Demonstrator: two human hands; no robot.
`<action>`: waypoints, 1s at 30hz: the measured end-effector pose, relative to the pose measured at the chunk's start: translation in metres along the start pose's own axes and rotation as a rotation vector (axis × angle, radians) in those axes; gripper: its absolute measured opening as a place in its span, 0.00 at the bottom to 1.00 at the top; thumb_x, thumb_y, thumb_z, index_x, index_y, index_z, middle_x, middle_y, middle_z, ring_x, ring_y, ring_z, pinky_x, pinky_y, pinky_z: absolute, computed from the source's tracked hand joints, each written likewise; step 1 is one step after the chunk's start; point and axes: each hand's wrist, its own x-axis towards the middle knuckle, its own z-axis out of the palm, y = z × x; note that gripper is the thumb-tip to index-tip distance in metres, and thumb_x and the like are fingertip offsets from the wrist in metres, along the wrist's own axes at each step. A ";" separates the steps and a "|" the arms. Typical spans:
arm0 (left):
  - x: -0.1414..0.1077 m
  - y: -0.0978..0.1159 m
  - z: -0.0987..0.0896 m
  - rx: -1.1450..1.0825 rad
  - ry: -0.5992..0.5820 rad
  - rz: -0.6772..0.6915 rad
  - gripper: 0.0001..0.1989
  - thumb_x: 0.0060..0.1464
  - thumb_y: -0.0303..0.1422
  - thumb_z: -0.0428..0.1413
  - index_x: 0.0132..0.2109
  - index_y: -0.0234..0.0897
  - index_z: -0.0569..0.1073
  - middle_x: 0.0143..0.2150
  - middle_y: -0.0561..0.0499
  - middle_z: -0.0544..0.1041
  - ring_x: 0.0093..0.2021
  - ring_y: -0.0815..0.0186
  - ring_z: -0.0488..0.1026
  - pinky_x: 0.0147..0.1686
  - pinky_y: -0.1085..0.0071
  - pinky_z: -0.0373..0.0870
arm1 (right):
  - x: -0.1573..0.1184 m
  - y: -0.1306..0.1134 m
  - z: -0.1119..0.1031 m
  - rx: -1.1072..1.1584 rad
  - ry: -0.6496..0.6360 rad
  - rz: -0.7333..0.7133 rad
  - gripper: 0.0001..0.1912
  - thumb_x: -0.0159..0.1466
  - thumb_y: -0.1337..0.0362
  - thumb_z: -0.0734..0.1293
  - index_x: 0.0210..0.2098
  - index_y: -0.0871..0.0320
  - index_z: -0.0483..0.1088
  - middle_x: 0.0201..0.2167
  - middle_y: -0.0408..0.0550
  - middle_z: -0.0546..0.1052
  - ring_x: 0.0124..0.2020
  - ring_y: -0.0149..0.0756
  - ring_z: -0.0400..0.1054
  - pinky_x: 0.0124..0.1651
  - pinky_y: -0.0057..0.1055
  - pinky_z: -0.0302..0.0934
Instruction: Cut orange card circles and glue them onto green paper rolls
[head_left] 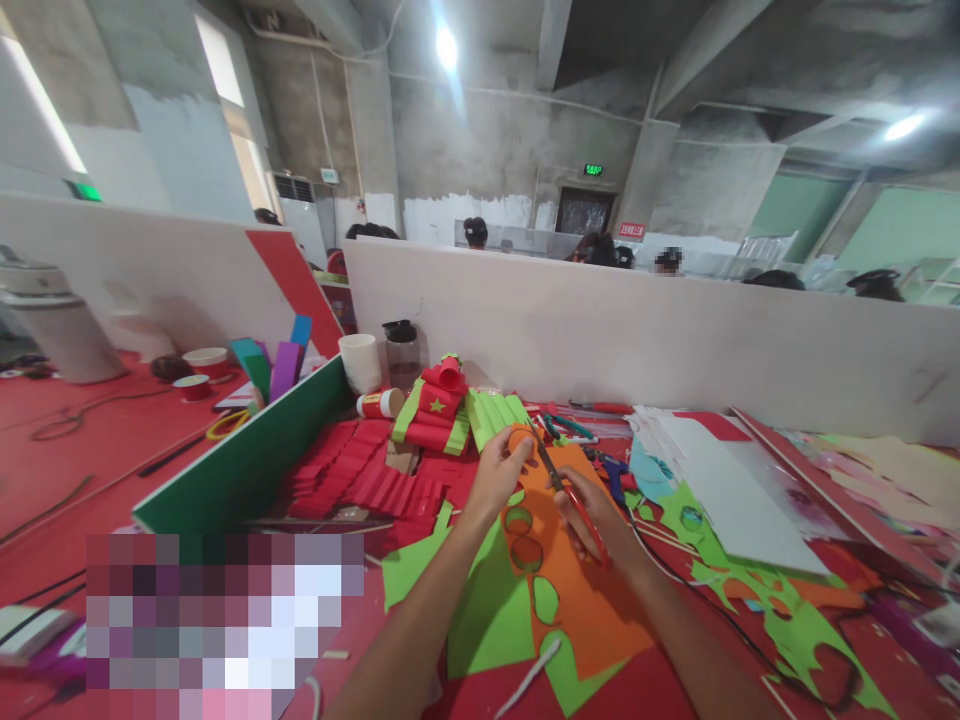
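Note:
My left hand (499,468) pinches a small piece of orange paper (517,437), its thumb pressed on top. My right hand (589,510) grips red-handled scissors (577,500), whose dark blades point up and left against the small piece. Below both hands lies a large orange sheet (592,610) with several round holes cut along its left side. Under it is a green sheet (487,610), which shows through some of the holes. Whether the blades are closing on the paper, I cannot tell.
Folded red paper strips (360,470) and a red and green paper model with a star (437,408) stand left of my hands. Green cut scraps (802,630) and a white board (750,500) lie to the right. A blue glue gun (616,475) is nearby. A white partition (600,330) closes the back.

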 end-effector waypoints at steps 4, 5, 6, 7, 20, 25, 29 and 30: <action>0.000 0.000 0.000 0.005 0.007 -0.001 0.12 0.51 0.41 0.57 0.35 0.36 0.71 0.26 0.54 0.72 0.27 0.69 0.73 0.26 0.77 0.64 | 0.001 0.001 -0.001 -0.021 -0.012 -0.019 0.27 0.59 0.39 0.66 0.45 0.52 0.62 0.19 0.33 0.64 0.09 0.25 0.57 0.10 0.22 0.55; 0.000 0.000 0.000 0.004 0.007 0.000 0.12 0.52 0.41 0.57 0.35 0.36 0.71 0.26 0.54 0.71 0.27 0.70 0.72 0.26 0.77 0.64 | 0.001 0.001 -0.001 -0.031 -0.014 -0.018 0.28 0.59 0.38 0.66 0.45 0.53 0.62 0.19 0.33 0.64 0.09 0.25 0.57 0.10 0.22 0.54; 0.000 0.000 0.000 0.002 0.007 0.002 0.12 0.52 0.41 0.57 0.35 0.36 0.71 0.26 0.54 0.71 0.27 0.70 0.72 0.26 0.77 0.64 | 0.001 0.001 -0.001 -0.040 -0.015 -0.012 0.28 0.59 0.38 0.66 0.45 0.53 0.62 0.20 0.34 0.64 0.09 0.25 0.57 0.09 0.22 0.54; 0.000 -0.001 0.000 0.000 0.003 0.004 0.12 0.52 0.41 0.56 0.35 0.36 0.71 0.26 0.54 0.71 0.26 0.70 0.72 0.25 0.78 0.64 | 0.001 0.001 -0.001 -0.046 -0.014 -0.008 0.28 0.59 0.37 0.65 0.46 0.53 0.62 0.20 0.34 0.65 0.09 0.25 0.58 0.09 0.22 0.54; -0.001 0.005 -0.001 0.007 -0.011 -0.014 0.11 0.49 0.41 0.57 0.33 0.36 0.71 0.26 0.54 0.71 0.26 0.70 0.72 0.25 0.77 0.64 | -0.002 0.004 0.000 -0.058 -0.023 -0.066 0.30 0.60 0.35 0.62 0.46 0.53 0.62 0.20 0.34 0.60 0.10 0.24 0.53 0.11 0.22 0.50; -0.001 0.008 -0.003 0.002 -0.018 -0.018 0.12 0.48 0.41 0.57 0.32 0.36 0.71 0.27 0.54 0.72 0.25 0.70 0.72 0.27 0.76 0.66 | 0.000 0.007 -0.001 -0.049 -0.031 -0.073 0.32 0.59 0.34 0.62 0.47 0.53 0.62 0.20 0.34 0.60 0.10 0.24 0.54 0.12 0.23 0.49; -0.002 0.010 -0.003 0.016 -0.025 -0.017 0.12 0.48 0.41 0.57 0.32 0.35 0.71 0.27 0.54 0.71 0.25 0.70 0.72 0.26 0.76 0.66 | 0.000 0.008 -0.002 -0.037 -0.058 -0.074 0.33 0.58 0.33 0.62 0.47 0.53 0.62 0.19 0.33 0.59 0.09 0.24 0.53 0.11 0.23 0.50; -0.002 0.011 -0.004 0.019 -0.025 -0.017 0.12 0.48 0.41 0.57 0.32 0.35 0.71 0.26 0.54 0.71 0.25 0.70 0.72 0.26 0.77 0.66 | 0.000 0.008 -0.003 -0.037 -0.063 -0.074 0.33 0.58 0.33 0.62 0.47 0.53 0.61 0.19 0.33 0.59 0.09 0.24 0.53 0.11 0.23 0.50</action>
